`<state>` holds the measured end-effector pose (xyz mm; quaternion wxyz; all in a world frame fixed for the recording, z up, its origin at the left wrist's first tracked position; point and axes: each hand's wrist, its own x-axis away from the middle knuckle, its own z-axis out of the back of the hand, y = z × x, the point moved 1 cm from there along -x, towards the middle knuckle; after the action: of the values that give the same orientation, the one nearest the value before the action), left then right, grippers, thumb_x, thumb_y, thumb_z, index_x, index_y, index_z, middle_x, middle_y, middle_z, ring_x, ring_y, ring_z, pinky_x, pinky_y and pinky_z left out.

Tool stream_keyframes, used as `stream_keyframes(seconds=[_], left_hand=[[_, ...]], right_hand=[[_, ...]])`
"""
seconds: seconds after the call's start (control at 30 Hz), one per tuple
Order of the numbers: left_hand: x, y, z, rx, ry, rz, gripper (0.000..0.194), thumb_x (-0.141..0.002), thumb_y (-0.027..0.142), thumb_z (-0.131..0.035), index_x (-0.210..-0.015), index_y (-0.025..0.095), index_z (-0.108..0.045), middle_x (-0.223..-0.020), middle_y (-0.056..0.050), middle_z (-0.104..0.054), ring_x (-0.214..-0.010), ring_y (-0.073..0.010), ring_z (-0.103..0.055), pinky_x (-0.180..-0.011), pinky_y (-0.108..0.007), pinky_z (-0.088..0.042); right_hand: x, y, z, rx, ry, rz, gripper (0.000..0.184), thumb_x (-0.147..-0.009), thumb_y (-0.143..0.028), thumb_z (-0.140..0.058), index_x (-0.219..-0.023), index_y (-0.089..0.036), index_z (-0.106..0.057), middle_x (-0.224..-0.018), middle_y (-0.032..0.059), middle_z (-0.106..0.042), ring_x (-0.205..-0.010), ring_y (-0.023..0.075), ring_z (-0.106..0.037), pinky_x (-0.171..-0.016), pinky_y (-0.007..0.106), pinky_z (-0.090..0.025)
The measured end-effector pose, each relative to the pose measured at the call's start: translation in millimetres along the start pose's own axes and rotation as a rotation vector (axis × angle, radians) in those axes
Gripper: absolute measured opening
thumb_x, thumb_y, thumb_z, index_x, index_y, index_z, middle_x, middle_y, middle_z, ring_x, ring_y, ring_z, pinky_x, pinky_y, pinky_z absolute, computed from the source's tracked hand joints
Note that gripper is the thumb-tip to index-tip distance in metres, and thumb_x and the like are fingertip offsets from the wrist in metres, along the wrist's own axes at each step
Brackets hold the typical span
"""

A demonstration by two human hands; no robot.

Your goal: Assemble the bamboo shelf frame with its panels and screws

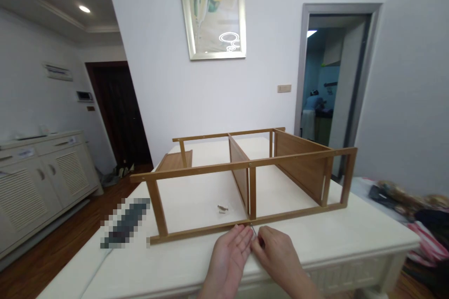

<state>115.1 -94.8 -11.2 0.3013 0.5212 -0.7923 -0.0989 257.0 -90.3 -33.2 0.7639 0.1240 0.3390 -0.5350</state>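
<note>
A brown wooden shelf frame (pixel 206 168) lies on its side on the white table, with a panel across its middle and another toward the right. My right hand (pixel 277 250) is closed in a pinch on a thin metal rod (pixel 253 230), which looks like a hex key. The rod's tip meets the lower front rail (pixel 210 230) by the middle upright (pixel 252 191). My left hand (pixel 229 254) is palm up with its fingers stretched out, close beside the rod and just in front of the rail. Whether those fingers touch the rod is unclear.
Several small fittings (pixel 222 208) lie in a clear bag inside the frame. A loose wooden panel (pixel 175 160) rests at the back left. A blurred dark object with a cable (pixel 94 268) is on the table's left. A person (pixel 313 103) stands beyond the doorway.
</note>
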Motion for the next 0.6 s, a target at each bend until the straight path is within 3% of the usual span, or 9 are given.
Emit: stream_keyframes(seconds=[0.1, 0.2, 0.3, 0.4, 0.6], left_hand=[[1.2, 3.8, 0.3, -0.05, -0.077, -0.048, 0.022, -0.084, 0.02, -0.061, -0.098, 0.004, -0.064, -0.118, -0.025, -0.066, -0.11, -0.0279, -0.066, -0.103, -0.035, -0.047], [0.2, 7.5, -0.2, -0.212, -0.128, -0.217, 0.025, -0.081, 0.028, -0.066, -0.095, 0.007, -0.066, -0.11, -0.021, -0.07, -0.106, -0.0286, -0.067, -0.101, -0.039, -0.046], [-3.6, 12.6, -3.1, -0.558, -0.073, -0.499, 0.029, -0.081, 0.037, -0.065, -0.094, 0.012, -0.067, -0.103, -0.015, -0.072, -0.103, -0.0267, -0.066, -0.098, -0.039, -0.046], [-12.6, 16.6, -9.2, -0.969, -0.001, -0.726, 0.027, -0.082, 0.036, -0.06, -0.097, 0.015, -0.069, -0.103, -0.012, -0.072, -0.1, -0.0241, -0.065, -0.095, -0.037, -0.046], [-39.9, 17.0, -17.1, -1.489, -0.045, -0.803, 0.027, -0.079, 0.025, -0.055, -0.098, 0.017, -0.072, -0.095, -0.01, -0.074, -0.089, -0.0235, -0.066, -0.086, -0.036, -0.047]], right_hand=[[-1.9, 2.1, -2.1, 0.027, 0.014, 0.035, 0.024, -0.084, -0.019, -0.046, -0.06, -0.022, -0.046, -0.052, -0.0019, -0.054, -0.047, 0.0119, -0.049, -0.053, 0.026, -0.025], [-3.4, 1.6, -1.2, 0.06, -0.003, 0.044, 0.022, -0.083, -0.019, -0.046, -0.061, -0.022, -0.046, -0.053, -0.002, -0.055, -0.048, 0.0127, -0.051, -0.053, 0.026, -0.025], [-4.7, -0.5, 0.7, 0.069, -0.05, 0.04, 0.02, -0.082, -0.016, -0.044, -0.064, -0.022, -0.047, -0.057, -0.0017, -0.058, -0.051, 0.0129, -0.054, -0.054, 0.026, -0.026], [-4.9, -1.4, 0.2, 0.078, -0.081, 0.026, 0.019, -0.082, -0.016, -0.044, -0.065, -0.022, -0.048, -0.059, -0.0012, -0.06, -0.052, 0.0132, -0.054, -0.054, 0.028, -0.025], [-2.4, -0.2, 0.0, 0.058, -0.109, -0.032, 0.018, -0.081, -0.016, -0.046, -0.064, -0.021, -0.049, -0.06, -0.0002, -0.06, -0.055, 0.0135, -0.054, -0.056, 0.028, -0.024]])
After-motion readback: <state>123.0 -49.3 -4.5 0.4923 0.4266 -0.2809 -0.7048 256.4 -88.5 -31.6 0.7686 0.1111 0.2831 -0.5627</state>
